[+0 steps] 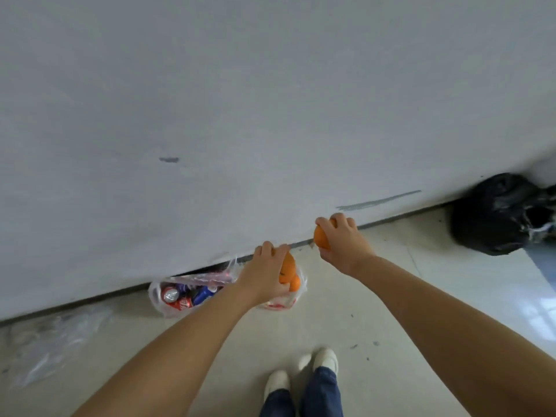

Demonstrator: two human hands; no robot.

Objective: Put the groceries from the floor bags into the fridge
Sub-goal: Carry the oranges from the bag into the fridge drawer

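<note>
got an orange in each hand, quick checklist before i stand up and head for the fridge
1. Right hand grip: fingers curled round its orange. Ok.
2. Left hand grip: holds an orange just above the fruit bag, with another orange below it; whether it is fully lifted free, cannot tell.
3. Can bag stable: sits against the wall, cans inside. Ok.
4. Path underfoot: a loose clear plastic sheet lies on the floor to the left. Not ok, step around it.
5. Fridge door open: fridge not in view. Cannot tell.
</note>
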